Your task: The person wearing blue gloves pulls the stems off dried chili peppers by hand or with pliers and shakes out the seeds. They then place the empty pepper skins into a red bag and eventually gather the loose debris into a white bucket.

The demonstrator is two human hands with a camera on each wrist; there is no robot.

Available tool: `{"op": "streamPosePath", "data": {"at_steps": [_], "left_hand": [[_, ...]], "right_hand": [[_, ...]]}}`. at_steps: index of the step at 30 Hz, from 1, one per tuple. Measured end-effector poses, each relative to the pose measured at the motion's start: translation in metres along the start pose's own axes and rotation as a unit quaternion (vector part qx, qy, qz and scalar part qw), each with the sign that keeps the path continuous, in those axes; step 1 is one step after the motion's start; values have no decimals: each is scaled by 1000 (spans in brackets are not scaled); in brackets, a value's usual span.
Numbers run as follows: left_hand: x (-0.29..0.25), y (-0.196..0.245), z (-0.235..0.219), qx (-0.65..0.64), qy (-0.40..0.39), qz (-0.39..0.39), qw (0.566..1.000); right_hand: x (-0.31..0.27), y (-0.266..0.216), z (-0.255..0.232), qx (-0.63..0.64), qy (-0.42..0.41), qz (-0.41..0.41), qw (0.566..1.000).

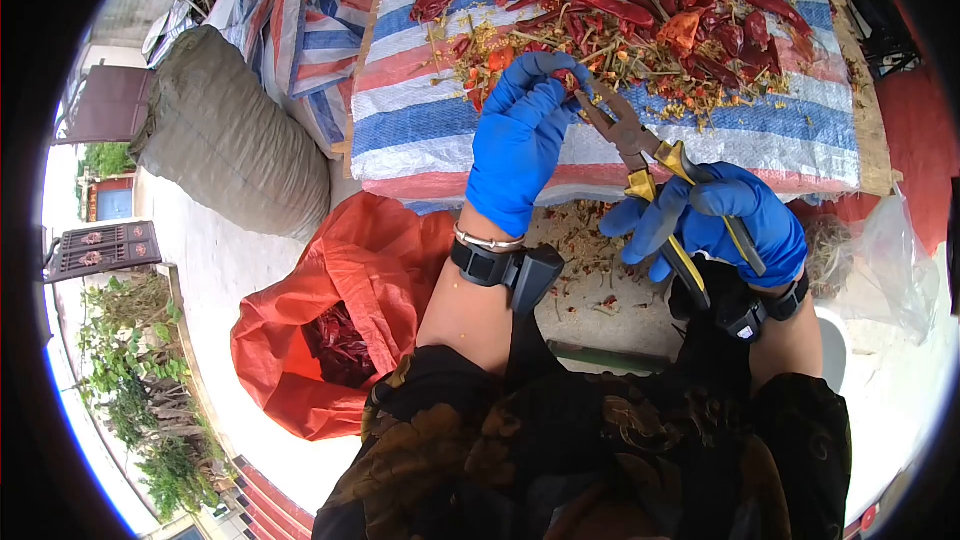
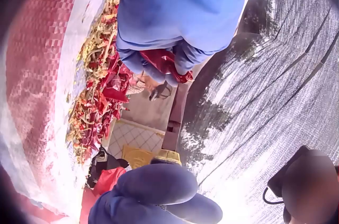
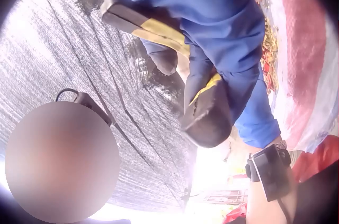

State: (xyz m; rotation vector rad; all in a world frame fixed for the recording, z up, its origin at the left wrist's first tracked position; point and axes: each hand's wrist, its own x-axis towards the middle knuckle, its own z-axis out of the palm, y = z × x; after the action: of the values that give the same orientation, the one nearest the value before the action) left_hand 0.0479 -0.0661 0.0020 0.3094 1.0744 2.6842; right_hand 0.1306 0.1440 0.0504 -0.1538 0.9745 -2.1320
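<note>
My left hand (image 1: 517,145), in a blue glove, pinches a dried red chili pepper (image 2: 165,62) between thumb and fingers over the front of the striped sheet. The right hand (image 1: 750,218), gloved in blue too, grips a pair of pliers (image 1: 632,138) by the yellow and black handles, which stand spread apart. The metal jaws point at the pepper and reach right up to the left fingertips. Behind both hands lies a heap of dried red chili peppers (image 1: 640,10), with loose stems and yellow seeds (image 1: 500,45) along its near side.
A red, white and blue striped sheet (image 1: 420,130) covers the work surface. An open orange-red sack (image 1: 290,290) with chili peppers inside stands at the left, near a full grey-green sack (image 1: 230,140). Clear plastic (image 1: 890,270) hangs at the right. Scraps lie on the floor (image 1: 600,285).
</note>
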Motion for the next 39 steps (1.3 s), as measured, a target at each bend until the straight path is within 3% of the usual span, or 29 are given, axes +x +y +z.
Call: {"op": "streamPosePath", "data": {"at_steps": [7,15,25,34,39], "left_hand": [[0,1,2,37,5,9,999],[0,5,10,208,22,50,977],[-1,4,8,239,21,37,970],[0,2,9,301,8,72,951],[0,2,7,269,12,74,960]], "right_hand": [[-2,-4,5,-55,33,20,998],[-2,-4,6,-53,41,15,998],[-2,-5,4,-28,35,6,999],[0,-1,4,-4,20,-4,1000],[0,-3,13,-49,119,-23,991]]}}
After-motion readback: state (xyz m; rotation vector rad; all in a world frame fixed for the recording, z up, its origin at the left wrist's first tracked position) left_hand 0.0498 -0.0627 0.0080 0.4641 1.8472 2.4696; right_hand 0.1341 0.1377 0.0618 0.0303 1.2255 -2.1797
